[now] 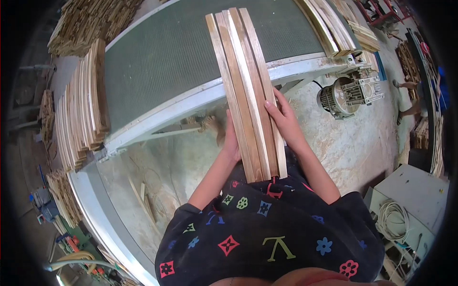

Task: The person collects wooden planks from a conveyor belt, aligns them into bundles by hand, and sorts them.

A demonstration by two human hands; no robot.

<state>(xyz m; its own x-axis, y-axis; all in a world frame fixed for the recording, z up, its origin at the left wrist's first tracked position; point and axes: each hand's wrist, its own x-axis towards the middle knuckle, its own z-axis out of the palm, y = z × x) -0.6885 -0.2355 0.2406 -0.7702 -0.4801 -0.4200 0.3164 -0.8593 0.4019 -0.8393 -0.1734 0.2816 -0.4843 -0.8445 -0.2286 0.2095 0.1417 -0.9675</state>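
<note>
Several long wooden strips (248, 95) lie side by side as one bundle between my hands. Their near ends are close to my body, and their far ends reach out over the green conveyor belt (157, 62). My left hand (231, 138) presses against the bundle's left side, its fingers partly hidden by the wood. On the opposite side my right hand (285, 119) grips the edge, with the thumb showing on top. The strips' ends are slightly uneven.
Stacked strips (83, 105) stand at the belt's left end, and more strips (329, 26) lie at its right end. A motor (341, 97) hangs below the frame on the right. A grey cabinet (415, 190) with coiled cable stands at lower right. Another person's legs (408, 100) show at far right.
</note>
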